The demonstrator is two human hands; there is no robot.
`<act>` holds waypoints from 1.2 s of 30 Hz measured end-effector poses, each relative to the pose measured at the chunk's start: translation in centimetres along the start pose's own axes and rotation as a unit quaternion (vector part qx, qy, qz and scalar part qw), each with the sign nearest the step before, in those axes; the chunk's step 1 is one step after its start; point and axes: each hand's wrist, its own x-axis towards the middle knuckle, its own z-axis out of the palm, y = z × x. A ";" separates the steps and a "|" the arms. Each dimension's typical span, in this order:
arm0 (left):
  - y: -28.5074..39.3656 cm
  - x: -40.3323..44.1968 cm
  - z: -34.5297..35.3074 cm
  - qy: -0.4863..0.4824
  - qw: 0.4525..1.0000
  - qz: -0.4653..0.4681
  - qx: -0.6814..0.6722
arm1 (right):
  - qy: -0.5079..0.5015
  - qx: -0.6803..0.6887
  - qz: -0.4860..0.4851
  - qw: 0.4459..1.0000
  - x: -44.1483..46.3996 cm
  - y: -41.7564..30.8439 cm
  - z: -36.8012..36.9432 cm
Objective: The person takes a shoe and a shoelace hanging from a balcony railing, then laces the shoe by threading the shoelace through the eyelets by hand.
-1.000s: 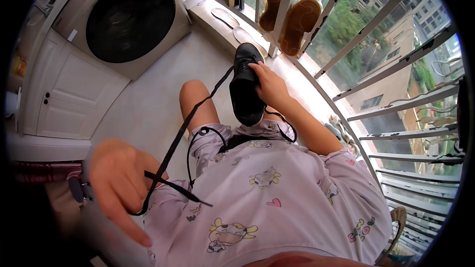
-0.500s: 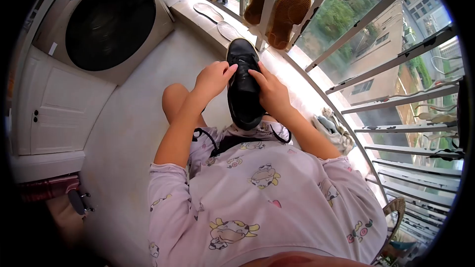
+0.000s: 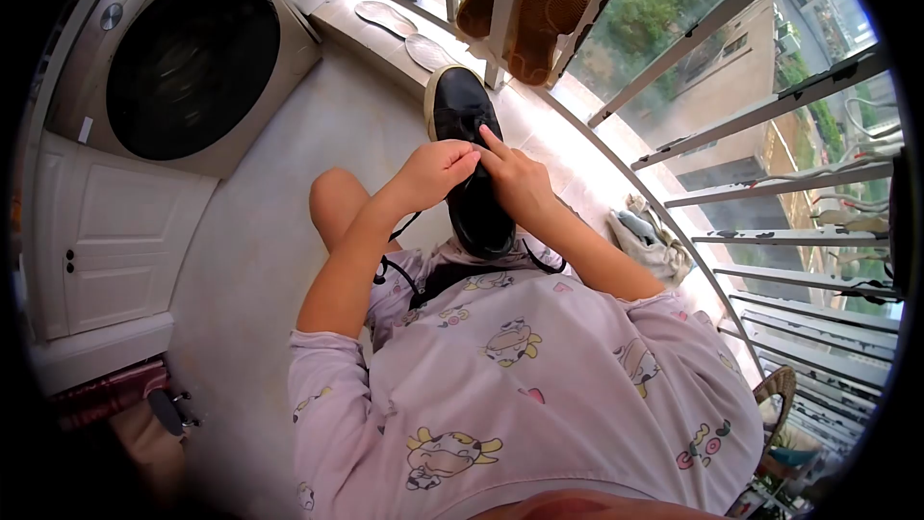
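A black shoe [image 3: 460,108] with a pale sole edge lies along my lap, its toe pointing away from me and its dark opening toward my body. Over its middle, my left hand [image 3: 435,176] is closed, fingertips pinched together; what they hold, if anything, is too small to make out. My right hand [image 3: 521,183] lies against the shoe's right side, one finger stretched along the upper and the thumb side meeting the left fingertips. Both hands hide the centre of the upper. Black cords [image 3: 402,274] hang beside the shoe over my patterned clothes.
Two pale insoles [image 3: 430,54] lie on the ledge ahead. Brown-soled shoes [image 3: 551,14] are propped at the white railing [image 3: 717,125]. A front-loading washing machine [image 3: 192,67] stands at left above a white cabinet [image 3: 115,231]. Pale cloth items [image 3: 652,243] sit right.
My left hand has moved right and down to meet my right hand over the shoe's middle. More of the toe now shows, and the shoe has tilted slightly left.
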 end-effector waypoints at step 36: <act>23.8 -6.1 -9.4 -0.002 0.995 -0.041 0.091 | -0.310 0.424 0.054 0.849 6.0 1.5 -28.6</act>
